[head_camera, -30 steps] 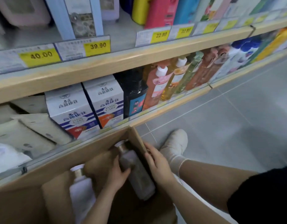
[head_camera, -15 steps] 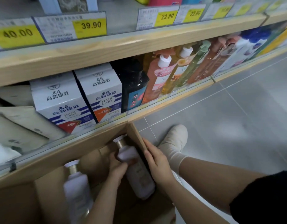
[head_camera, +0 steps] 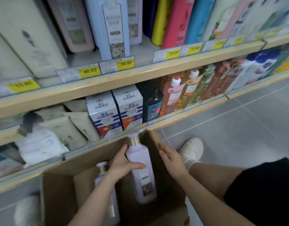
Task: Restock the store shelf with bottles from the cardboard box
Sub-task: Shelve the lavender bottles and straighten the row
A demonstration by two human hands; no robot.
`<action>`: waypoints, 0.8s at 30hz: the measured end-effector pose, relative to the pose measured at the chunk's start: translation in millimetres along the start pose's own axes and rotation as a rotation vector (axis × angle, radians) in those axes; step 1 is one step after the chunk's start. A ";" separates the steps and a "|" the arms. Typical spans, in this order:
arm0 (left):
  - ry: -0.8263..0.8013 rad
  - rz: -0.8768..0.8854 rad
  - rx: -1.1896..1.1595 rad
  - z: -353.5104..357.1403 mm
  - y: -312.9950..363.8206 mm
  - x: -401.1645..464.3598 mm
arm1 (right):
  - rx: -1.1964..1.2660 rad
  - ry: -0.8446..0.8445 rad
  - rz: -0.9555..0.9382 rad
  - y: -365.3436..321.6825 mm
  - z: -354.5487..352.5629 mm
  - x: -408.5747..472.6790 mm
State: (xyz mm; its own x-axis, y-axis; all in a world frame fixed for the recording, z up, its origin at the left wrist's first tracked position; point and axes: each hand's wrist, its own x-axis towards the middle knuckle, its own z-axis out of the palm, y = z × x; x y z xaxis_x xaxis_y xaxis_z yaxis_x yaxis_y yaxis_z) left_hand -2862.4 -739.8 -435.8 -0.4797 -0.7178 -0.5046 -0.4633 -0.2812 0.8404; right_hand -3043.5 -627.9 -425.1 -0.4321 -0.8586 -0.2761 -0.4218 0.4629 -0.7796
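Reaching down into the cardboard box (head_camera: 59, 193), both forearms are seen extending from the near edge toward the shelf (head_camera: 108, 84). The left hand (head_camera: 122, 165) is wrapped around the upper body of a lilac bottle (head_camera: 140, 175), thumb on its left side and fingers curled across its front. The right hand (head_camera: 171, 158) is held just right of the bottle, beside the box's right wall, its fingers straight and released, grasping nothing; whether it touches the wall cannot be told.

The box is seen open on the floor against the bottom shelf. The held bottle is tilted within it, base low in the box and cap up at the far rim. A second lilac bottle (head_camera: 101, 173) is stood at its left, partly hidden by the left forearm.

The held bottle is pale purple and tall, with a gold collar (head_camera: 133, 140), a lilac cap and a narrow printed label down its front.
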 end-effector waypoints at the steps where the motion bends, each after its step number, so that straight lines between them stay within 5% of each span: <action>1: 0.011 0.042 0.008 -6.9 11.9 -9.9 | 0.014 -0.015 -0.016 -10.2 -4.4 -1.8; 11: 0.158 0.392 -0.033 -44.0 153.1 -83.0 | 0.101 -0.113 -0.430 -136.9 -61.5 -43.5; 15: 0.220 0.483 -0.049 -37.8 207.1 -98.1 | 0.093 0.055 -0.529 -176.6 -77.2 -53.4; 20: 0.308 0.596 0.025 -18.5 250.6 -105.0 | -0.076 0.384 -0.390 -199.0 -85.8 -41.9; 24: 0.225 0.719 0.065 -23.0 269.5 -102.9 | -0.019 0.497 -0.381 -199.7 -105.5 -22.8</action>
State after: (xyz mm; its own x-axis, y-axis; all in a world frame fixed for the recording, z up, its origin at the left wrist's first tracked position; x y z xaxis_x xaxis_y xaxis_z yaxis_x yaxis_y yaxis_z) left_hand -2920.7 -756.4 -152.9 -0.5199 -0.8248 0.2223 -0.1399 0.3389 0.9303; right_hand -3033.5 -677.5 -203.8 -0.5657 -0.7611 0.3174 -0.6316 0.1525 -0.7601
